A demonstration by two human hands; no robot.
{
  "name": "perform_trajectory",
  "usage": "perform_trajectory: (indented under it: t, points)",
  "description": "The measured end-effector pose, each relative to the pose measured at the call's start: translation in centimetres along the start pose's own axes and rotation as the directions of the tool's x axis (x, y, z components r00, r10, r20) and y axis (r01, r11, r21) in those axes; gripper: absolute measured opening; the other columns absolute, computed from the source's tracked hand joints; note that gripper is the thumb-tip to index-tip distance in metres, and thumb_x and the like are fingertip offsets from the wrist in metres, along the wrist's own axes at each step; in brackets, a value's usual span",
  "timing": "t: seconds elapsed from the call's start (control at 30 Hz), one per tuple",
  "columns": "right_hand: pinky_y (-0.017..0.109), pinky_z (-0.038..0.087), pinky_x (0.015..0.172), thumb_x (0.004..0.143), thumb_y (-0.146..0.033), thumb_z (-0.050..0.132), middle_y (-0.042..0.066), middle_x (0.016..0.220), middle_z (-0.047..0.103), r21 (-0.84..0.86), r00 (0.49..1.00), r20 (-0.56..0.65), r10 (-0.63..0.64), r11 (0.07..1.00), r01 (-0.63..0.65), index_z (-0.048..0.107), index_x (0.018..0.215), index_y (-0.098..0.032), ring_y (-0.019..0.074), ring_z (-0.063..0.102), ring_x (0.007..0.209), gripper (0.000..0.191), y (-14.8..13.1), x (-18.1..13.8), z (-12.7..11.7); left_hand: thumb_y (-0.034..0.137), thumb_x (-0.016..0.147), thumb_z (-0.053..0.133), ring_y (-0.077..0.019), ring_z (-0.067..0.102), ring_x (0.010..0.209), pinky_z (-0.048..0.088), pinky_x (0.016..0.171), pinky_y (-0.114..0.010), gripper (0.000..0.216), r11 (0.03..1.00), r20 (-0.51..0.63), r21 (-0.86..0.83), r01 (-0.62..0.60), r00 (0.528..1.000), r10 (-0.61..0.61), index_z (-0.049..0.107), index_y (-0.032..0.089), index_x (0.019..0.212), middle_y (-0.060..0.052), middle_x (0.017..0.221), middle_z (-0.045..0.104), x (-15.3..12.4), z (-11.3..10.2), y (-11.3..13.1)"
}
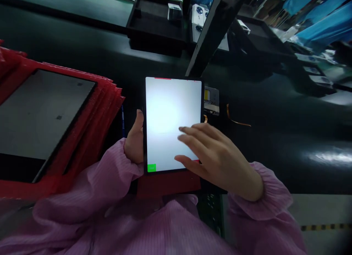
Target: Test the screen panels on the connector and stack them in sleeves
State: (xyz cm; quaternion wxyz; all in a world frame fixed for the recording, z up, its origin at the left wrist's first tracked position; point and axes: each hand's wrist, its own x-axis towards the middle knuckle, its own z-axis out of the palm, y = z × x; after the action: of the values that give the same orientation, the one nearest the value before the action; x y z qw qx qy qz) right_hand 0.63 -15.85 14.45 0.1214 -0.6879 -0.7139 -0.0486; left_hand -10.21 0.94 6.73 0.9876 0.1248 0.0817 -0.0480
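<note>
A tablet (167, 112) with a lit white screen is propped upright before me, a green square at its lower left corner and red marks along its top edge. My left hand (135, 141) grips its left side, thumb along the edge and the other fingers hidden behind. Over the lower right of the screen hovers my right hand (217, 156), fingers spread and holding nothing; whether a fingertip touches the glass I cannot tell. A red sheet or pad (169, 185) lies below the tablet. Behind its right edge sits a small grey device (211, 100) with a yellow part.
At left, red bubble-wrap sleeves (110, 97) are stacked under a grey display panel (41, 115). A copper-coloured flex strip (238, 121) lies to the right. Black trays (156, 35) and a dark post (211, 31) stand at the back. People in blue clothing (324, 20) are farther off.
</note>
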Motion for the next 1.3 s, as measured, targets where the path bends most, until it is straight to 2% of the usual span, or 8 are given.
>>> perform_trajectory:
  t: [0.17, 0.27, 0.53, 0.93, 1.0, 1.07, 1.13, 1.3]
  points:
    - [0.058, 0.033, 0.114, 0.082, -0.064, 0.064, 0.024, 0.156, 0.029, -0.122, 0.986, -0.094, 0.138, 0.981, -0.149, 0.031, 0.151, -0.010, 0.0394, 0.023, 0.146, 0.093, 0.4, 0.8, 1.6, 0.076, 0.088, 0.010, -0.0311, 0.043, 0.140, 0.032, 0.116, -0.048, 0.085, 0.999, -0.081, -0.039, 0.012, 0.997, -0.016, 0.046, 0.022, 0.143, -0.008, 0.135, 0.062, 0.0, -0.4, -0.6]
    - [0.061, 0.027, 0.116, 0.077, -0.065, 0.068, 0.024, 0.158, 0.025, -0.175, 0.986, -0.051, 0.160, 0.970, -0.166, 0.029, 0.152, -0.011, 0.0421, 0.020, 0.147, 0.101, 0.2, 1.2, 2.7, 0.074, 0.090, 0.011, -0.0312, 0.044, 0.139, 0.033, 0.115, -0.048, 0.084, 0.999, -0.092, -0.039, 0.020, 0.995, -0.023, 0.046, 0.020, 0.143, -0.010, 0.134, 0.062, 0.0, -0.6, -1.0]
    - [0.042, 0.051, 0.099, 0.095, -0.019, 0.057, 0.015, 0.124, 0.066, -0.335, 0.991, -0.134, 0.022, 0.940, -0.066, 0.065, 0.120, -0.008, 0.0300, 0.058, 0.118, 0.028, -1.1, 1.1, 3.7, 0.076, 0.088, 0.003, -0.0300, 0.049, 0.135, 0.038, 0.112, -0.043, 0.094, 0.999, -0.178, -0.047, -0.023, 0.984, 0.015, 0.051, 0.014, 0.139, -0.012, 0.123, 0.067, 0.0, 0.0, -0.6]
    - [0.048, 0.048, 0.094, 0.096, -0.032, 0.055, 0.016, 0.127, 0.062, -0.228, 0.981, -0.118, 0.156, 0.957, -0.180, 0.065, 0.120, -0.014, 0.0328, 0.054, 0.117, 0.031, -0.4, -0.2, -0.4, 0.077, 0.088, 0.016, -0.0311, 0.049, 0.135, 0.035, 0.115, -0.047, 0.084, 0.993, -0.027, -0.085, -0.078, 0.997, 0.076, 0.053, 0.021, 0.138, -0.007, 0.127, 0.067, -0.2, -1.2, -0.3]
    - [0.050, 0.047, 0.096, 0.098, -0.033, 0.052, 0.014, 0.122, 0.063, -0.190, 0.930, -0.259, 0.260, 0.931, -0.313, 0.062, 0.126, -0.019, 0.0324, 0.056, 0.114, 0.033, 1.0, -0.4, -1.2, 0.077, 0.088, 0.022, -0.0322, 0.057, 0.126, 0.040, 0.112, -0.047, 0.081, 0.996, -0.070, -0.070, -0.063, 0.996, 0.058, 0.058, 0.020, 0.132, -0.007, 0.118, 0.071, -0.4, -1.6, -0.3]
    - [0.050, 0.048, 0.092, 0.098, -0.034, 0.050, 0.014, 0.118, 0.063, -0.138, 0.824, -0.398, 0.404, 0.862, -0.488, 0.060, 0.128, -0.019, 0.0330, 0.057, 0.112, 0.035, 2.9, -0.5, -1.6, 0.075, 0.088, 0.027, -0.0319, 0.065, 0.115, 0.044, 0.108, -0.047, 0.077, 0.999, -0.106, -0.046, -0.019, 0.994, 0.014, 0.063, 0.019, 0.126, -0.008, 0.109, 0.074, -0.5, -1.9, -0.4]
    - [0.045, 0.052, 0.083, 0.097, -0.033, 0.052, 0.015, 0.111, 0.065, -0.065, 0.748, -0.430, 0.506, 0.809, -0.585, 0.063, 0.122, -0.015, 0.0325, 0.059, 0.106, 0.032, 4.8, -0.4, -1.6, 0.073, 0.089, 0.030, -0.0306, 0.068, 0.109, 0.048, 0.105, -0.046, 0.072, 1.000, -0.118, -0.023, 0.015, 0.993, -0.018, 0.065, 0.019, 0.122, -0.008, 0.107, 0.075, -0.7, -1.8, -0.6]
    - [0.037, 0.050, 0.065, 0.097, -0.030, 0.053, 0.007, 0.081, 0.065, 0.003, 0.704, -0.404, 0.584, 0.770, -0.638, 0.066, 0.086, -0.017, 0.0239, 0.062, 0.078, 0.022, 6.4, -0.2, -1.0, 0.072, 0.092, 0.020, -0.0312, 0.066, 0.114, 0.051, 0.100, -0.046, 0.076, 0.998, -0.066, -0.009, 0.056, 0.996, -0.057, 0.066, 0.018, 0.121, -0.011, 0.123, 0.069, -0.7, -0.8, -1.0]
